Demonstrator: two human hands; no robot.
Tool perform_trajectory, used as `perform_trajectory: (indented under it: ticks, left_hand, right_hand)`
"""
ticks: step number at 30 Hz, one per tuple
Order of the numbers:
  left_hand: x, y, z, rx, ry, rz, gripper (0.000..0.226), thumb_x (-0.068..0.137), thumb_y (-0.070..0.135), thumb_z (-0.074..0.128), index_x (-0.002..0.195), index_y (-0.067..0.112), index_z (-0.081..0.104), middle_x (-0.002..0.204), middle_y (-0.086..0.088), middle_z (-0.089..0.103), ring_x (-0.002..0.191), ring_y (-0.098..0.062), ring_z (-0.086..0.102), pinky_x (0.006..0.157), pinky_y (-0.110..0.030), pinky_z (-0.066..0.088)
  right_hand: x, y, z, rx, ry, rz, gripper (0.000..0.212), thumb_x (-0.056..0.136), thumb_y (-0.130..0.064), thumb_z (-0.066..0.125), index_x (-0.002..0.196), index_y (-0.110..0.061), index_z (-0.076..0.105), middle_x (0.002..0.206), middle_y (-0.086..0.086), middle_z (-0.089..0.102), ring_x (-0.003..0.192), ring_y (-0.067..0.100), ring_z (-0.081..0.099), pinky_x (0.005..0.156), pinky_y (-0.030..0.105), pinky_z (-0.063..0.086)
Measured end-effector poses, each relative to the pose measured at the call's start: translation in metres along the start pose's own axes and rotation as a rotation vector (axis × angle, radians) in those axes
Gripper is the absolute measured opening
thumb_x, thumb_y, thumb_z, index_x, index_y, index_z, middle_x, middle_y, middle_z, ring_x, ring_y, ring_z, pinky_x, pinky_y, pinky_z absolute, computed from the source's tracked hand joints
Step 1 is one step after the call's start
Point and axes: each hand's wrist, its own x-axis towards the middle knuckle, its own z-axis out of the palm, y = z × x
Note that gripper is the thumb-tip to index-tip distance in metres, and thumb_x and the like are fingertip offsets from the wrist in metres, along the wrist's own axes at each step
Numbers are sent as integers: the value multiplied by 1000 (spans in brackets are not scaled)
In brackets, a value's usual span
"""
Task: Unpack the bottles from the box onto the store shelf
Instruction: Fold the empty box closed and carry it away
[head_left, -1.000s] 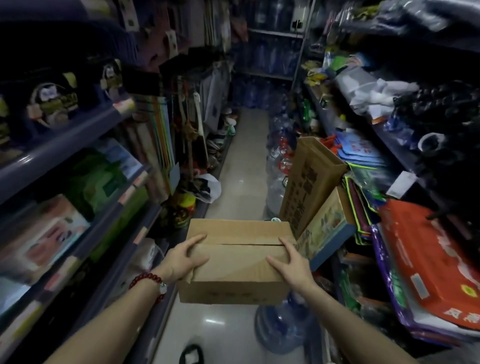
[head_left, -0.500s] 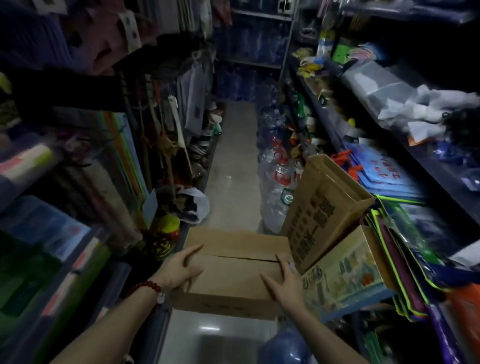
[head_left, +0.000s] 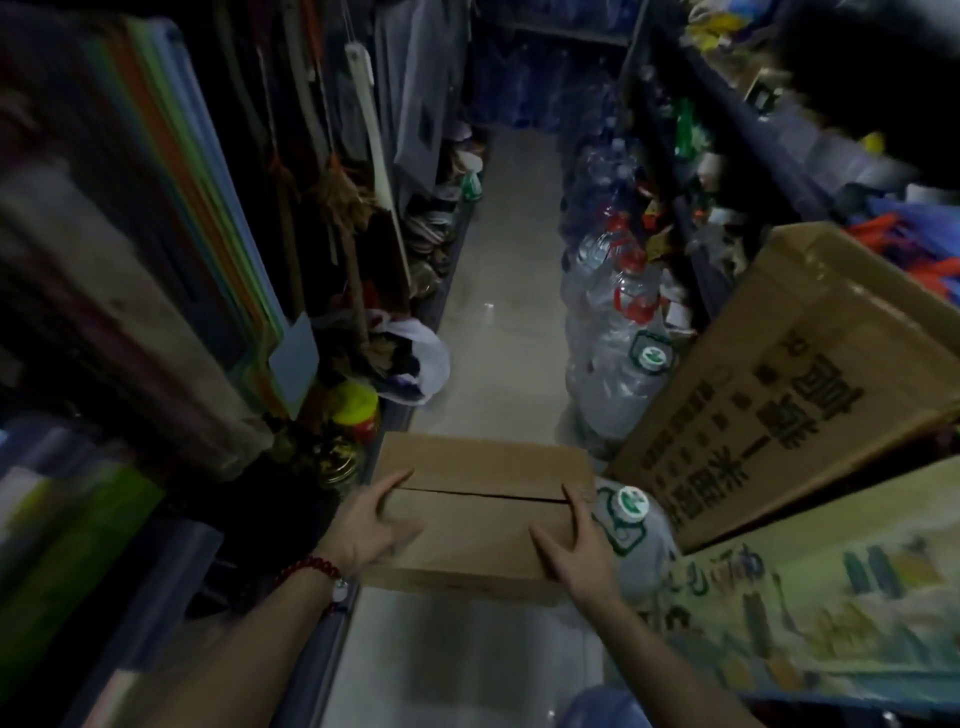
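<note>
A closed brown cardboard box (head_left: 483, 499) is held low over the aisle floor, its two top flaps meeting in a seam. My left hand (head_left: 371, 525) grips its left end, thumb on top, a red bead bracelet at the wrist. My right hand (head_left: 576, 551) grips the right end with fingers laid over the top edge. The bottles inside are hidden. Store shelves (head_left: 727, 109) run down both sides of the aisle.
Large clear water jugs (head_left: 618, 358) stand on the floor along the right side; one with a white-green cap (head_left: 628, 509) sits right beside the box. A big printed carton (head_left: 779, 384) leans out from the right shelf. Brooms and a white bag (head_left: 426, 358) crowd the left.
The box has come lower and the view has tilted down and moved forward along the aisle. Both hands keep their hold on the box ends.
</note>
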Motion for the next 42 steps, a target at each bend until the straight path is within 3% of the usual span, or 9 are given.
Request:
perform_trajectory:
  ticks: [3, 8, 13, 21, 24, 27, 31, 36, 42]
  left_hand:
    - [29, -53, 19, 15, -4, -12, 78, 66, 33, 85, 135, 33, 49, 135, -7, 50, 120, -18, 50, 93, -20, 40]
    - [73, -145, 63, 24, 1, -23, 71, 50, 66, 78, 110, 71, 41, 125, -7, 58, 104, -20, 59, 84, -25, 49]
    - [103, -212, 107, 44, -32, -44, 82, 59, 55, 80, 132, 43, 46, 117, -16, 63, 87, -27, 60, 80, -41, 54]
    - [163, -309, 168, 54, 7, -5, 71, 75, 34, 78, 138, 31, 46, 139, -6, 44, 121, -29, 52, 101, -38, 47]
    - [177, -333, 187, 54, 13, -3, 70, 77, 27, 77, 140, 23, 45, 135, -3, 46, 118, -17, 51, 97, -22, 44]
    - [187, -347, 200, 75, 13, 1, 68, 78, 26, 77, 139, 23, 46, 127, 0, 50, 96, -8, 51, 74, -1, 41]
    - [197, -361, 213, 69, -1, -6, 67, 78, 25, 77, 138, 25, 46, 118, -3, 48, 70, 1, 50, 56, 2, 43]
    - [198, -382, 222, 81, 45, -24, 67, 76, 40, 75, 135, 44, 43, 136, -8, 35, 106, -21, 55, 89, -23, 51]
    - [193, -345, 222, 395, 81, -116, 68, 83, 45, 65, 144, 38, 34, 159, -11, 3, 143, -35, 17, 113, -44, 31]
  right_hand:
    - [26, 42, 39, 12, -4, 0, 73, 85, -39, 67, 146, -34, 27, 150, 6, 38, 133, 29, 42, 105, 37, 38]
    - [63, 123, 97, 28, -9, 16, 76, 82, -46, 68, 145, -40, 25, 148, 3, 40, 130, 29, 45, 106, 46, 42]
    - [99, 202, 150, 10, 2, 20, 76, 76, -58, 65, 140, -52, 24, 150, 2, 33, 134, 27, 39, 108, 46, 40]
    - [147, 292, 210, -36, 35, -18, 74, 81, -47, 68, 145, -37, 30, 145, 7, 43, 130, 28, 43, 105, 43, 41]
    - [159, 317, 224, -49, 39, -24, 73, 83, -41, 69, 145, -31, 34, 143, 8, 44, 130, 26, 43, 106, 37, 39]
    - [168, 335, 234, -45, 52, -16, 72, 82, -37, 71, 145, -29, 35, 143, 8, 45, 131, 24, 42, 108, 33, 36]
    - [177, 353, 244, -54, 57, -15, 73, 82, -38, 71, 144, -32, 34, 144, 7, 44, 132, 23, 41, 109, 33, 35]
    - [182, 368, 246, -101, 26, -17, 75, 83, -38, 70, 146, -32, 30, 146, 9, 38, 133, 24, 39, 109, 31, 32]
    - [179, 344, 236, -330, -36, 39, 75, 88, -54, 54, 150, -36, 15, 147, 12, 35, 128, 35, 43, 104, 42, 41]
